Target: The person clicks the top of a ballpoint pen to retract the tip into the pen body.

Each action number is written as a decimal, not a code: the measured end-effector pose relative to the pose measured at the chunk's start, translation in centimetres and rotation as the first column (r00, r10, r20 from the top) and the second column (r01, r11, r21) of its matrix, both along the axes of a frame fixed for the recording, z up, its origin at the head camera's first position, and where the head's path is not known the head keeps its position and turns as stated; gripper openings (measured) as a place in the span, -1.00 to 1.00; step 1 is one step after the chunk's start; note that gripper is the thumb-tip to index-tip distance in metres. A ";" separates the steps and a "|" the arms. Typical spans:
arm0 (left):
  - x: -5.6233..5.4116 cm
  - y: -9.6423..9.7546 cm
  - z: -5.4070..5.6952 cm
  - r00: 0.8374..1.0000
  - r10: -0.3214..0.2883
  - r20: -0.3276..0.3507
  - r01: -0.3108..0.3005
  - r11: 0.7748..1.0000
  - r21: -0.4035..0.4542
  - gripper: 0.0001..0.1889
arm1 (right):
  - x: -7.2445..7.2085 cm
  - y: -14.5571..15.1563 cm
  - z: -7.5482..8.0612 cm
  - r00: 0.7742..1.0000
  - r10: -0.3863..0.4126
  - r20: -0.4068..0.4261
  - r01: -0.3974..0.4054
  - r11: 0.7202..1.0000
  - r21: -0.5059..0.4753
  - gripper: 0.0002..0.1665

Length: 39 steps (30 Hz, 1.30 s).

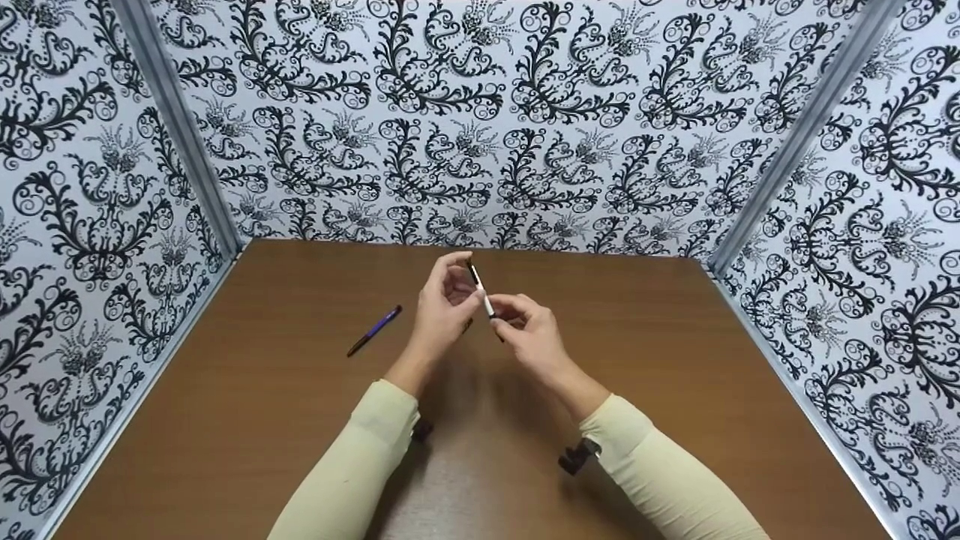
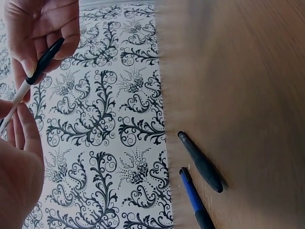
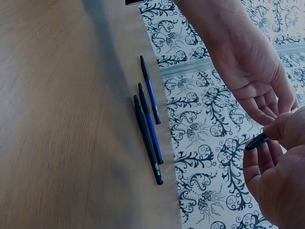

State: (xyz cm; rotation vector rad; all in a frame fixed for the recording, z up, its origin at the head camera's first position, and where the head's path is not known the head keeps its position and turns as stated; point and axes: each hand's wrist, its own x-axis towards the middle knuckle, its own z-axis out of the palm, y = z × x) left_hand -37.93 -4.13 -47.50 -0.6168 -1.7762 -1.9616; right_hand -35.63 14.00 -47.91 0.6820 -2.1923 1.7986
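A white pen with black ends [image 1: 486,301] is held up at a slant between both hands, above the far part of the table. Thumb and fingers of my left hand [image 1: 439,307] hold its upper part. Lower down, my right hand [image 1: 534,334] pinches the other black end [image 2: 46,58], whose tip sticks out past the fingers in the left wrist view. From the right wrist, only that dark end [image 3: 257,141] shows between the thumb and fingers; the white barrel is hidden by the hand.
On the wooden table [image 1: 262,420] a blue and black pen [image 1: 375,330] lies left of the hands. The right wrist view shows a black pen [image 3: 147,138] beside two blue and black ones. Patterned walls [image 1: 465,150] border the table.
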 end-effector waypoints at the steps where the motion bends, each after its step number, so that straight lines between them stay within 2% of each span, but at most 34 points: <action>1: 0.0 0.0 0.0 1.000 0.000 0.001 0.000 1.000 -0.001 -0.37 | 0.0 0.0 0.0 1.000 0.000 -0.001 0.000 1.000 0.002 -0.59; 13: -0.2 0.1 -0.2 1.000 -0.017 0.008 0.017 1.000 -0.005 -0.37 | 0.0 0.2 -0.1 1.000 -0.001 0.008 0.001 1.000 -0.003 -0.58; 20: -0.1 0.1 -0.2 0.999 -0.036 -0.005 0.036 0.999 -0.002 -0.38 | -0.1 0.4 -0.2 1.000 -0.018 -0.017 0.019 0.999 0.037 -0.58; 30: -0.1 0.3 -0.3 0.999 -0.051 0.003 0.051 0.999 0.005 -0.37 | -0.1 0.6 -0.3 1.000 -0.019 -0.019 0.020 0.999 0.043 -0.59; 39: -0.2 0.1 -0.4 0.998 -0.058 0.036 0.060 0.997 -0.057 -0.33 | -0.1 0.8 -0.4 0.999 -0.031 -0.020 0.032 0.998 0.058 -0.61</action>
